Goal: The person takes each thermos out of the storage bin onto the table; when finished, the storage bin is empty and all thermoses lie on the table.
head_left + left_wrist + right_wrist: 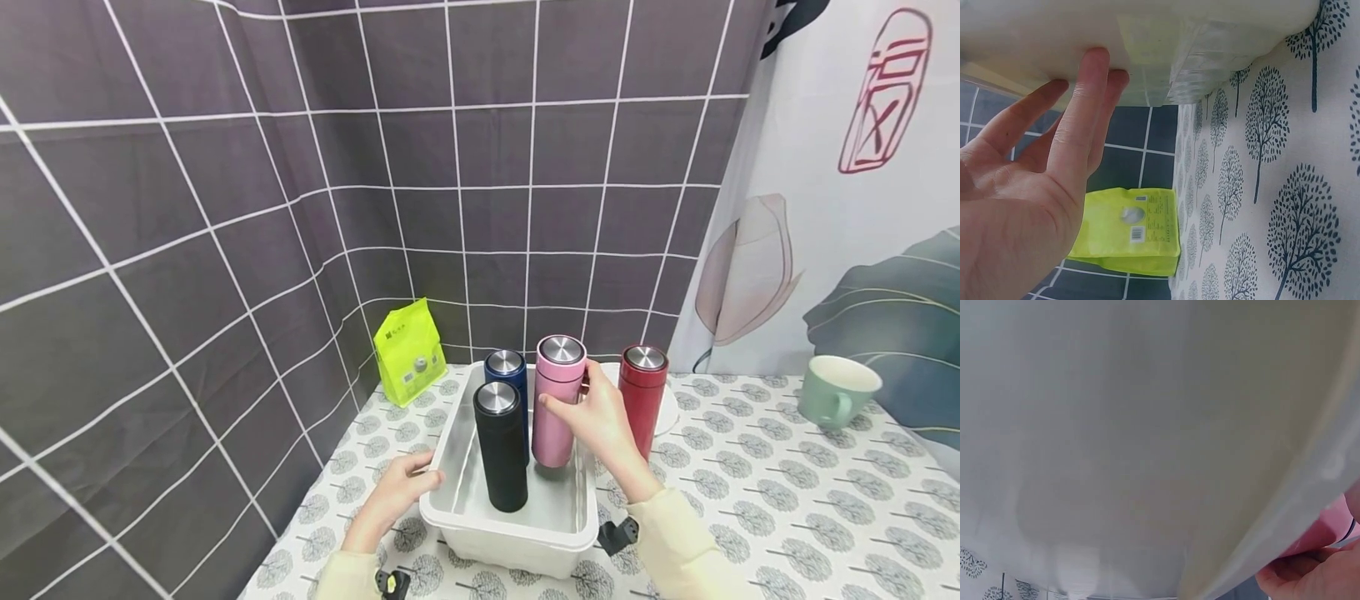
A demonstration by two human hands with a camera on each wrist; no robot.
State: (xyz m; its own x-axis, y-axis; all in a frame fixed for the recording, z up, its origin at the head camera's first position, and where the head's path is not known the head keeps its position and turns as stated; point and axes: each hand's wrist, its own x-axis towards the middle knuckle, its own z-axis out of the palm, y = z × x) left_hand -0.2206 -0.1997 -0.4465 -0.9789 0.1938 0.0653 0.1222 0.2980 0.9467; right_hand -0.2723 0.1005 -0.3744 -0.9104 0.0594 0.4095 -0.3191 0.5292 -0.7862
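Note:
My right hand (606, 421) grips a pink thermos bottle (552, 427) from its right side, thumb in front, holding it upright in the right part of a white plastic bin (517, 533). In the right wrist view, part of the pink bottle (1325, 531) shows beside the fingers, while the bin wall (1116, 437) fills most of the picture. A black thermos bottle (501, 458) stands in the bin, partly hiding a blue one (522, 400) behind it. At the bin's left side is my left hand (397, 492); its extended fingers (1082, 106) touch the outer wall.
Just right of the bin stands a red thermos bottle (642, 400), overlapping a white plate (667, 412). A bright green bag (408, 354) leans near the back-left wall. Farther right, a pale green mug (836, 392) sits on the tree-patterned tablecloth (750, 500).

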